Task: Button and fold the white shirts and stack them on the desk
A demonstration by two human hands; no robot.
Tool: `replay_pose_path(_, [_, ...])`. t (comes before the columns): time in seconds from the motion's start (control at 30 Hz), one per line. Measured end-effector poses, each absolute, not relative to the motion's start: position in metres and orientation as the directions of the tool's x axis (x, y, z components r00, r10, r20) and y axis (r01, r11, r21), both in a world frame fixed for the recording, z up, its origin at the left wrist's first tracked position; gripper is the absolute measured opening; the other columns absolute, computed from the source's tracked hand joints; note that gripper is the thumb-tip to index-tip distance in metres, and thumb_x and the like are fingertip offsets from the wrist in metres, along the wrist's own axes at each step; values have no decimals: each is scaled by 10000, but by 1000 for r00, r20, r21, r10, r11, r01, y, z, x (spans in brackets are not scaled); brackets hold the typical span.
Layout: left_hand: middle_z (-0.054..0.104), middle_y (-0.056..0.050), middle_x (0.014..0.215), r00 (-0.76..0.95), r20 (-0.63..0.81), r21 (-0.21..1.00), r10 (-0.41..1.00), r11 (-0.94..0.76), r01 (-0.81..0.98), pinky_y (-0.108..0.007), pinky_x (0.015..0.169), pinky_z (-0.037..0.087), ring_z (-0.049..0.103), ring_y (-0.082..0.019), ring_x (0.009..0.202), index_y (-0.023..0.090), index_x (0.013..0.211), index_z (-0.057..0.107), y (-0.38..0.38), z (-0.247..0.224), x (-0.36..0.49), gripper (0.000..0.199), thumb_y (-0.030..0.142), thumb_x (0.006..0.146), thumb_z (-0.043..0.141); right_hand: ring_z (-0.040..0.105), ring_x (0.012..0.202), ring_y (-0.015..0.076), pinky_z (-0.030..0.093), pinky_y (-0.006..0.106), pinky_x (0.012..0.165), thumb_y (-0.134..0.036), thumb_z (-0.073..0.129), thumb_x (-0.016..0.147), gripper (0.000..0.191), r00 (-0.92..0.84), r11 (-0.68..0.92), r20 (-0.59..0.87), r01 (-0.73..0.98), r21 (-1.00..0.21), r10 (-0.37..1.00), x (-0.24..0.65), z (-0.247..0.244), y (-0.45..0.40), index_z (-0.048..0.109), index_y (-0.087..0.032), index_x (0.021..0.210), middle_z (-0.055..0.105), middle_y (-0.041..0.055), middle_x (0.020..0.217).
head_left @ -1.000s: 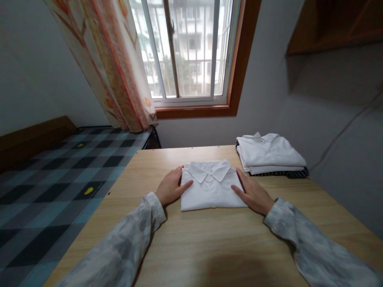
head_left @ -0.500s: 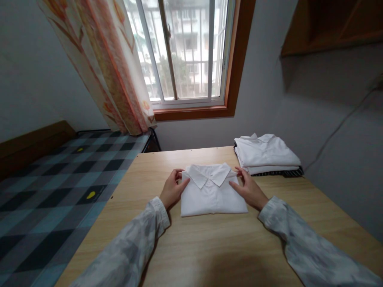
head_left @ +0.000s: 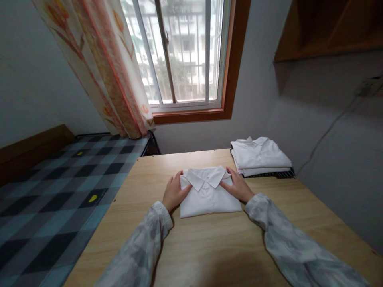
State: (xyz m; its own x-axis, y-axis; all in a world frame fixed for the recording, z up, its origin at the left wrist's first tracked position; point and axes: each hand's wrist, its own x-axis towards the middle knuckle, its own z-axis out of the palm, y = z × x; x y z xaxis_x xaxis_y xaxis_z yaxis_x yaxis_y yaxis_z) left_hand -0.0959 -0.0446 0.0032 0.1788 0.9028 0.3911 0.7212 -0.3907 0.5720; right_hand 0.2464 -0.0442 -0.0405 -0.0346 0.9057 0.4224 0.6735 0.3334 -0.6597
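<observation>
Basically, folded white shirt lies flat on the wood table, approx. mid-width, collar at the far edge, pointing away from the person. L hand is at its left side, thumb on top near the collar, other fingers round the outer edge, so it's pinching that side. R hand does the same at the far right corner, thumb on top by the collar, fingers round the edge. Both sleeves are grey/white, patterned.

Stack of folded clothes sits at the table's far right corner, well apart from the shirt: white pcs. on top, dark striped one at the bottom. Bed w/ checked cover is L of the table; window w/ patterned curtain beyond.
</observation>
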Motion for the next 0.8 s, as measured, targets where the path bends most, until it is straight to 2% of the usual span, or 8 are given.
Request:
replay_pose_path(0.1, [713, -174, 1375, 161, 370, 694, 915, -388, 606, -526, 1093, 537, 705, -348, 1231, 198, 1428, 553, -45, 3, -98, 627, 427, 893, 786, 686, 1286, 391, 510, 574, 1149, -624, 831, 834, 809, -5, 322, 396, 593, -738, 918, 245, -40, -43, 598, -198, 1481, 711, 189, 1399])
replay_pose_path(0.2, [711, -153, 1344, 140, 300, 857, 943, -332, 395, -447, 985, 606, 749, -293, 1146, 211, 1458, 497, -47, 3, -99, 707, 422, 862, 815, 689, 1265, 348, 527, 537, 1138, -578, 885, 793, 832, 30, 306, 360, 461, -833, 933, 244, -45, -40, 584, -215, 1479, 711, 162, 1366])
replay_pose_path(0.3, [701, -113, 1276, 104, 238, 936, 966, -257, 242, -355, 830, 630, 762, -237, 1015, 215, 1465, 501, -50, 5, -98, 735, 435, 842, 823, 688, 1242, 308, 551, 490, 1112, -528, 923, 754, 808, 48, 298, 327, 304, -905, 944, 240, -50, -38, 599, -239, 1436, 703, 123, 1314])
replay_pose_path(0.37, [707, -86, 1195, 81, 223, 948, 971, -235, 213, -323, 766, 614, 746, -214, 928, 199, 1430, 555, -52, 8, -98, 721, 446, 815, 840, 694, 1193, 284, 578, 457, 1062, -506, 939, 734, 784, 39, 289, 304, 214, -933, 952, 238, -51, -36, 614, -246, 1398, 698, 101, 1266])
replay_pose_path(0.47, [736, -71, 1081, 111, 200, 956, 973, -219, 194, -320, 759, 593, 727, -224, 895, 169, 1275, 670, -53, 14, -97, 588, 486, 811, 842, 697, 1091, 249, 602, 406, 970, -489, 943, 728, 740, 28, 263, 269, 128, -956, 963, 234, -46, -34, 630, -250, 1355, 691, 71, 1186])
replay_pose_path(0.63, [739, -50, 956, 156, 181, 952, 971, -213, 221, -298, 730, 544, 676, -221, 854, 167, 1035, 721, -54, 18, -98, 418, 557, 889, 763, 670, 871, 180, 598, 337, 836, -479, 958, 699, 700, 40, 244, 245, 24, -969, 969, 229, -38, -31, 649, -253, 1285, 647, 28, 1085])
replay_pose_path(0.73, [670, -10, 849, 141, 214, 936, 967, -244, 255, -266, 668, 491, 604, -185, 772, 185, 977, 677, -56, 17, -99, 385, 568, 943, 703, 667, 908, 200, 609, 359, 844, -495, 928, 741, 671, 78, 259, 265, 77, -963, 961, 227, -39, -31, 648, -257, 1303, 663, 59, 1129])
replay_pose_path(0.8, [648, 2, 840, 135, 223, 938, 965, -251, 240, -257, 666, 483, 578, -173, 757, 198, 1001, 646, -58, 17, -99, 378, 573, 969, 677, 676, 1041, 247, 603, 426, 960, -491, 914, 759, 671, 99, 280, 300, 177, -944, 949, 226, -39, -32, 653, -250, 1328, 688, 102, 1233])
